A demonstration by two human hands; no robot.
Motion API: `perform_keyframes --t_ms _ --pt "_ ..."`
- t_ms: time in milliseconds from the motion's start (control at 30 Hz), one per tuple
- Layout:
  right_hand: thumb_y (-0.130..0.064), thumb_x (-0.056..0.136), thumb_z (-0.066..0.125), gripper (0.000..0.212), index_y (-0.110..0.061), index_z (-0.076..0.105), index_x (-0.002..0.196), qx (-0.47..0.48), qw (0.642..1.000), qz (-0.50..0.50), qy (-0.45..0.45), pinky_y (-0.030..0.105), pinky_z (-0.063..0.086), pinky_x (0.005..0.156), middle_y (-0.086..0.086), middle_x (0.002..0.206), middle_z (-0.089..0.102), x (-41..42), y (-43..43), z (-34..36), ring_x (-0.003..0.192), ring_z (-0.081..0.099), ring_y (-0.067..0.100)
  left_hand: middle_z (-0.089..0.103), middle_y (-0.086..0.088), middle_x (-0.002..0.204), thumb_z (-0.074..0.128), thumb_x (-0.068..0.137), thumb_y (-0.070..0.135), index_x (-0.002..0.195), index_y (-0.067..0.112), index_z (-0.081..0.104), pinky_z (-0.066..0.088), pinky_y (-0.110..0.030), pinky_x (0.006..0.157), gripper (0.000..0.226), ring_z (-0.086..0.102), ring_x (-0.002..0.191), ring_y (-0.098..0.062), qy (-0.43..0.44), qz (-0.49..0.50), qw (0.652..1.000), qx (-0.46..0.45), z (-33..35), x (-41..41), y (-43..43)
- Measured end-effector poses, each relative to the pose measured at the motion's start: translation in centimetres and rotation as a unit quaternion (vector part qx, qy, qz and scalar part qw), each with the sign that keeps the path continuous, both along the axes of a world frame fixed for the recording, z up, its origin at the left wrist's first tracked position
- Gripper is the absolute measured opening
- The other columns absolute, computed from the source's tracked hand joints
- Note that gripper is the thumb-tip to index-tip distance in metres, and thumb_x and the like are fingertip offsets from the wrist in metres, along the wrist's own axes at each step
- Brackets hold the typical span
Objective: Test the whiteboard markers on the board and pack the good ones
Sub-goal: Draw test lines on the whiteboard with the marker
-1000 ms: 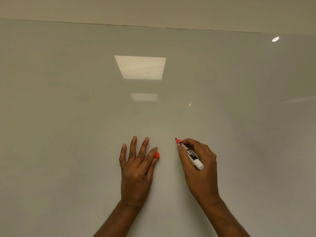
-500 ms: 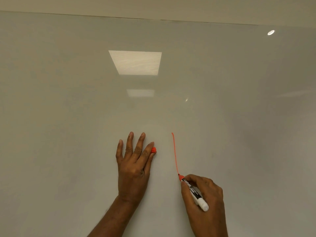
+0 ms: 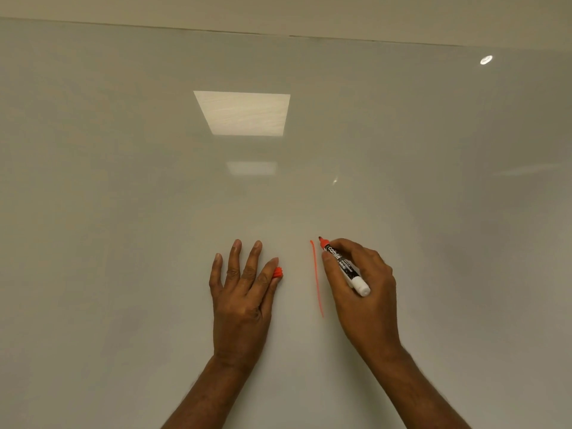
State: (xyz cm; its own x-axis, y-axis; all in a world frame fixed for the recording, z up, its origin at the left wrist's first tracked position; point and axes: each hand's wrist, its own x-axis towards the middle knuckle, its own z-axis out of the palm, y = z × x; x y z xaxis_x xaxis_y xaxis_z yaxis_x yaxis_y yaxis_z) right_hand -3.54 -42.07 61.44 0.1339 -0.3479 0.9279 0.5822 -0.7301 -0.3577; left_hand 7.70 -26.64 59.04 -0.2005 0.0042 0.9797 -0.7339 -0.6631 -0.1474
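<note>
A glossy whiteboard [image 3: 154,212] fills the view. My right hand [image 3: 362,292] grips a red whiteboard marker [image 3: 343,264] with a black label and white end, its uncapped red tip pointing up-left just right of the top of a red vertical line [image 3: 316,278] drawn on the board. My left hand [image 3: 241,298] lies flat against the board with fingers spread upward, and pinches the marker's red cap [image 3: 278,272] between thumb and forefinger. The line lies between my two hands.
The board's top edge [image 3: 278,35] runs across the upper part of the view, with wall above it. Reflections of ceiling lights [image 3: 244,113] show on the board above my hands.
My right hand drew a red line downward on the board, then moved the marker back up beside the line's top. My left hand stayed flat on the board with the cap.
</note>
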Motion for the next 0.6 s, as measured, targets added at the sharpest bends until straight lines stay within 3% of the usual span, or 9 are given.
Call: perform_keyframes --t_ms 167,467,600 --pt "-0.052 0.089 0.056 0.043 -0.024 0.069 0.118 -0.002 1.000 -0.002 0.016 0.040 0.054 0.092 -0.012 0.109 0.069 0.1 -0.4 -1.0 0.103 0.064 0.012 0.057 -0.012 0.145 0.068 0.096 0.025 0.129 0.012 0.069 0.031 -0.063 0.116 0.036 0.042 0.146 -0.034 0.000 0.003 1.000 -0.003 0.0 0.1 0.0" --pt "-0.054 0.088 0.057 0.038 -0.027 0.072 0.110 0.006 1.000 -0.020 0.012 0.018 0.050 0.081 -0.012 0.098 0.068 -0.9 -0.2 -8.5 0.095 0.061 0.003 0.059 -0.011 0.143 0.069 0.095 0.023 0.128 0.011 0.070 0.032 -0.062 0.116 0.034 0.044 0.144 -0.034 0.001 -0.003 1.000 -0.007 0.0 -0.2 -0.1" --pt "-0.062 0.090 0.054 0.041 -0.027 0.070 0.104 0.019 1.000 -0.007 0.023 0.002 0.045 0.078 -0.010 0.088 0.069 -1.3 -0.2 -10.1 0.092 0.060 -0.008 0.059 -0.011 0.143 0.068 0.096 0.024 0.128 0.011 0.070 0.031 -0.062 0.117 0.035 0.043 0.145 -0.034 0.009 -0.008 1.000 -0.004 -0.1 -0.2 0.0"
